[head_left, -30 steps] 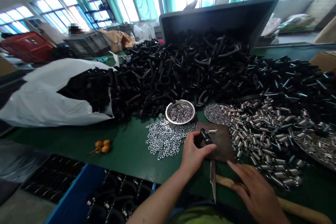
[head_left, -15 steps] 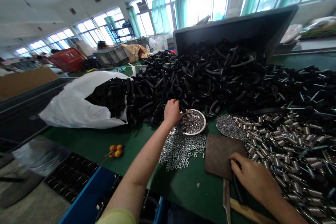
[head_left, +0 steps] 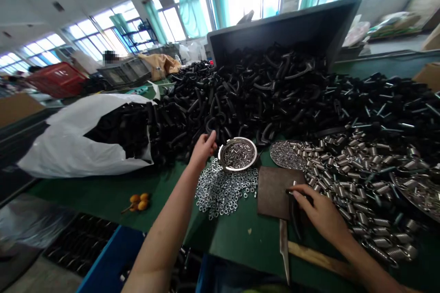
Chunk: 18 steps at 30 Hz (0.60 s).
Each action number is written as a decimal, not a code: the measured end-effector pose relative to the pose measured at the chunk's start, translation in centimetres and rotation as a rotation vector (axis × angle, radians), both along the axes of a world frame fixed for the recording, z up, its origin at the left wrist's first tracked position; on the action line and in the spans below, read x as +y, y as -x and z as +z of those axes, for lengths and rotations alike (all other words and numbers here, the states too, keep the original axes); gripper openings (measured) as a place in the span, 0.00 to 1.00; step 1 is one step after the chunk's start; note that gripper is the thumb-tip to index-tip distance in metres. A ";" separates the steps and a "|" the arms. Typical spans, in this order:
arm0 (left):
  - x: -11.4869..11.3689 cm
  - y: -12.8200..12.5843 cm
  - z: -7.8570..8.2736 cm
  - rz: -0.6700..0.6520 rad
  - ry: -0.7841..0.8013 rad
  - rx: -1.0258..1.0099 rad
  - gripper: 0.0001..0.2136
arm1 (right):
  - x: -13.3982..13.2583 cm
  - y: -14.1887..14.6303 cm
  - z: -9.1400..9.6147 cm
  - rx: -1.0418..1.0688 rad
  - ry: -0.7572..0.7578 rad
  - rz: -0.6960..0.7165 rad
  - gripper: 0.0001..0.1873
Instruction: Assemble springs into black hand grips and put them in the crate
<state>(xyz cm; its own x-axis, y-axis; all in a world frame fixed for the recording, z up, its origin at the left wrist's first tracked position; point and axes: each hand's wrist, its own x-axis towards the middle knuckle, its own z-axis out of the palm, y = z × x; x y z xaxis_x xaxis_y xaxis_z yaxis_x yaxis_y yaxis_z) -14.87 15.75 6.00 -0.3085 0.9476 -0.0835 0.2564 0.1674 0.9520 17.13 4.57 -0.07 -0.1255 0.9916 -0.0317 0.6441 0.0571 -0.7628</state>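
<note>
My left hand (head_left: 203,147) reaches to the near edge of a big heap of black curved parts (head_left: 261,91). Its fingers are stretched out and touch the heap, with nothing visibly in them. It sits just left of a round metal dish (head_left: 237,153) of small silver pieces. My right hand (head_left: 318,213) rests on the right side of a brown pad (head_left: 273,190). Its thumb and forefinger pinch a small silver spring (head_left: 293,185). A black part (head_left: 294,224) lies partly under that hand.
Loose washers (head_left: 223,190) lie beside the pad, and springs (head_left: 357,178) spread to the right. A blade with a wooden handle (head_left: 284,249) lies at the table's front edge. A white bag (head_left: 68,142), orange fruit (head_left: 139,201), a blue crate (head_left: 110,261) and a dark tipped bin (head_left: 285,27) surround the table.
My left hand left the pad, went out to the black heap, then drew back slightly. My right hand moved up onto the pad and pinched a spring.
</note>
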 end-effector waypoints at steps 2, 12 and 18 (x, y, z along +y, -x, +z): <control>-3.9 -3.3 -1.2 -0.164 -0.001 -0.419 0.20 | -0.6 0.5 0.8 0.192 0.011 -0.045 0.19; -15.2 -13.9 -3.1 -0.407 0.221 -0.778 0.24 | -3.3 3.5 4.1 0.329 -0.227 -0.136 0.14; -15.5 -14.9 -2.4 -0.406 0.062 -0.389 0.28 | -4.0 3.3 3.8 0.189 -0.313 -0.060 0.12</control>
